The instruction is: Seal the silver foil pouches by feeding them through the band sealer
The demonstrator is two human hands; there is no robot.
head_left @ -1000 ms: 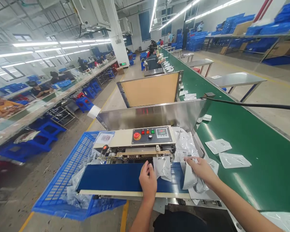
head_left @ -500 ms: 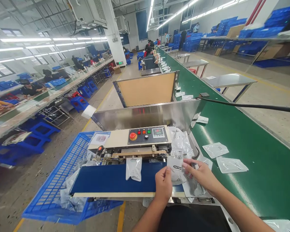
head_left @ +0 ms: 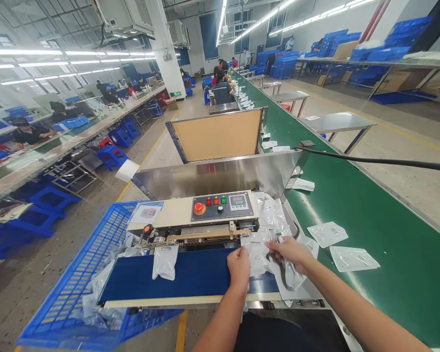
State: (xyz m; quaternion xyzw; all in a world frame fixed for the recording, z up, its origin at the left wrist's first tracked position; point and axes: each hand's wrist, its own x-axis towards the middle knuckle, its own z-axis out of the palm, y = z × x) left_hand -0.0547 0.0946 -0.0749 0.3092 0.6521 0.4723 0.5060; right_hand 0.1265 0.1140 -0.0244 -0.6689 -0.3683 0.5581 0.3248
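Note:
Between my two hands is a white plastic pouch (head_left: 256,255), its top edge at the right end of the band sealer (head_left: 190,215). My left hand (head_left: 239,269) is closed on the pouch's left side, thumb up. The fingers of my right hand (head_left: 289,252) pinch its right edge. Another pouch (head_left: 165,262) hangs from the sealer's left part, over the blue belt (head_left: 201,278). Beside my right hand, more pouches (head_left: 273,212) lie heaped against the machine's right end.
A blue basket (head_left: 64,281) with several pouches stands left of the sealer. To the right runs a green conveyor (head_left: 374,220) carrying loose pouches (head_left: 354,258). A metal panel (head_left: 220,173) rises behind the machine, and a black cable (head_left: 381,160) crosses the conveyor. People sit at distant lines.
The pouch in my hands has moved left and up against the sealer's entry. The pouch hanging from the sealer has travelled left along it. The view has shifted slightly.

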